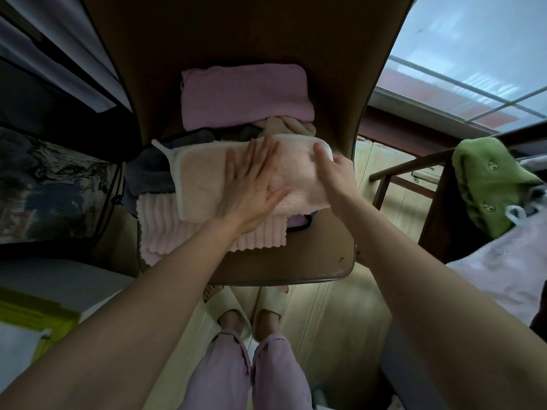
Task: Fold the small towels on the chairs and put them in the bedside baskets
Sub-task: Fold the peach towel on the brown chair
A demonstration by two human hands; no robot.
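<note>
A peach towel with a white border point(201, 184) lies on a pile of small towels on the brown chair seat point(310, 261). My left hand point(251, 184) presses flat on its middle, fingers straight. My right hand point(334, 170) grips the towel's right edge, with a finger on top near the far right corner. Under it lies a ribbed pale pink towel point(165, 232). A folded mauve towel point(245, 96) leans against the chair back. Dark grey cloth point(148, 176) and a beige cloth point(284, 125) peek out between them.
A second wooden chair point(414, 179) on the right carries a green cloth point(488, 184) and pale pink fabric point(509, 261). A window point(473, 54) is at the far right. A dark bag point(53, 179) sits on the left. My slippered feet point(254, 309) stand on the wooden floor.
</note>
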